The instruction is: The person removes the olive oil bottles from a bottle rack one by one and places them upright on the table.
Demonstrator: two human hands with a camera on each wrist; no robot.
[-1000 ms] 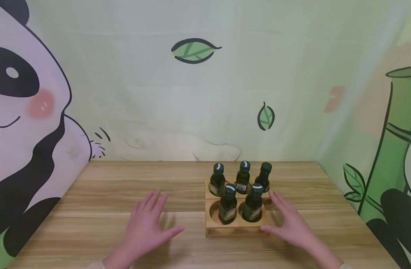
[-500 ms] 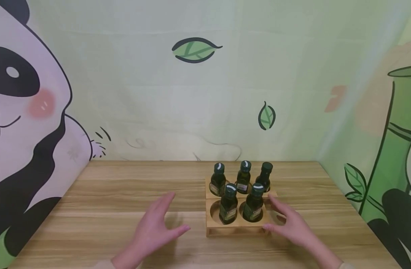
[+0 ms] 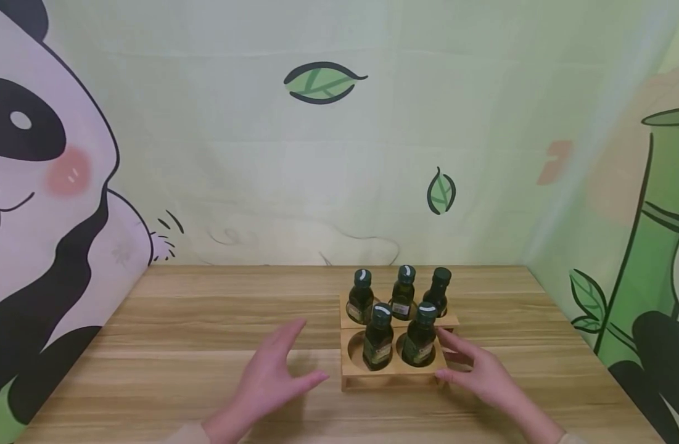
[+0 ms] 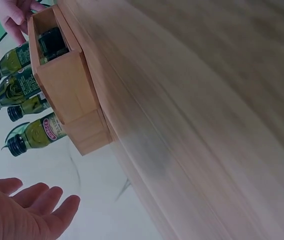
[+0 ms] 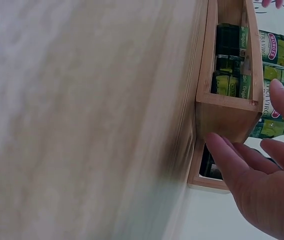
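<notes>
A wooden rack (image 3: 395,375) with round holes stands on the table right of centre. It holds several dark green bottles: two in front (image 3: 378,338) and three behind (image 3: 403,293). My left hand (image 3: 283,370) hovers open just left of the rack, fingers straight and apart from it; the left wrist view shows this hand (image 4: 22,210) short of the rack (image 4: 67,85). My right hand (image 3: 467,364) is at the rack's right end, fingers extended along it. In the right wrist view the thumb (image 5: 222,150) lies at the rack's (image 5: 227,112) near corner.
The wooden table (image 3: 206,345) stretches left of the rack. A printed backdrop with a panda (image 3: 34,185) and bamboo (image 3: 650,234) closes in the back and both sides. One front-left hole (image 3: 353,349) of the rack has no bottle.
Both hands have moved inward. The left hand slid right toward the rack, and the right hand moved left up to the rack's right end. Rack and bottles stayed put.
</notes>
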